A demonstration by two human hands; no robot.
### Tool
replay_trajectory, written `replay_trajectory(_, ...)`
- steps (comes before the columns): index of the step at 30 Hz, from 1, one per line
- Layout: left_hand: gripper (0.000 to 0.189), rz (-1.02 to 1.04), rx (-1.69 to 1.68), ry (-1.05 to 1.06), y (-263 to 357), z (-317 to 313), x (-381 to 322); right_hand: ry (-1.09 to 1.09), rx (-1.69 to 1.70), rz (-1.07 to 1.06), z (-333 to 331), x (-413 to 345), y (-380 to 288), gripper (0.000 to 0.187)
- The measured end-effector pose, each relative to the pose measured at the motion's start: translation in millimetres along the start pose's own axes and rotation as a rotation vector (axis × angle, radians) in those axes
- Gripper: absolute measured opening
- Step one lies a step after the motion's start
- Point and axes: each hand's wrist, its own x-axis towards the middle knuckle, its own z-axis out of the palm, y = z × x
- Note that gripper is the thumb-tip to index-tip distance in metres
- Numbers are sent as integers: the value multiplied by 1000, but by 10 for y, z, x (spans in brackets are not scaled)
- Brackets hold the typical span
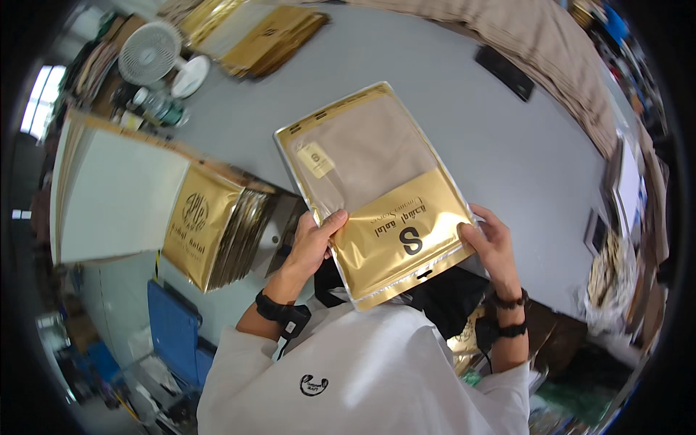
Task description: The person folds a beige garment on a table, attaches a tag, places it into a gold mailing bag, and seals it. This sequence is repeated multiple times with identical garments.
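Between my two hands is a flat gold foil bag (391, 239) with a clear window, held tilted in front of my chest. Folded beige cloth (375, 144) shows through the window, along with a small cream tag (316, 159). My left hand (312, 242) grips the bag's left edge, thumb on the front face. On the opposite edge, near the end with the hang hole, my right hand (489, 242) pinches it between thumb and fingers. The fingers behind the bag are mostly hidden. Printed writing covers the gold part.
Left of me, an open carton (117, 190) holds a stack of gold bags (204, 225). More gold bags (266, 41) lie at the table's (435, 76) far side, near a white fan (150, 53) and a plastic bottle (163, 107). Beige cloth (538, 43) and a black phone (504, 72) lie far right.
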Motion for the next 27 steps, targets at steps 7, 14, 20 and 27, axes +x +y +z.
replay_trajectory(7, 38, 564, -92, 993, -446, -650, -167, 88, -97, 16, -34, -20, 132, 33)
replay_trajectory(14, 38, 499, -265, 1452, -740, -1936, -220, 68, -149, 7, -26, -20, 181, 30)
replay_trajectory(20, 43, 161, -417, 953, -862, -2530, -318, 47, -185, 21, -32, -23, 141, 29)
replay_trajectory(27, 41, 147, -11, 935, -462, -1999, -328, 136, -229, 8, -113, 123, -55, 26)
